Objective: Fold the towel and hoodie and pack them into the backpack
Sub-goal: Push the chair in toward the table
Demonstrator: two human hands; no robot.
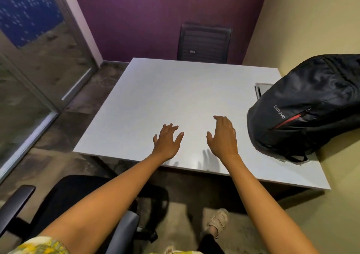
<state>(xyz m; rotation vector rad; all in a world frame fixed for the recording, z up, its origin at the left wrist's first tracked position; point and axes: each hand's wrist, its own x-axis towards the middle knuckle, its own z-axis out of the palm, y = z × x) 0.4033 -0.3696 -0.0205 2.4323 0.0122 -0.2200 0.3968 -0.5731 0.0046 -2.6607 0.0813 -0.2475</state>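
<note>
the black fabric backpack (309,105) with a red zip line lies on the right edge of the pale grey desk (165,97), leaning on the wall. the left hand (167,142) and the right hand (223,136) hover over the near edge, fingers apart, holding nothing. no towel or hoodie is visible; i judge they are either packed or not yet brought.

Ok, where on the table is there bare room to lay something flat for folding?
The table is bare from its left edge to the backpack, and from the far chair to both hands. The right side is crowded: the backpack leans on the wall.
</note>
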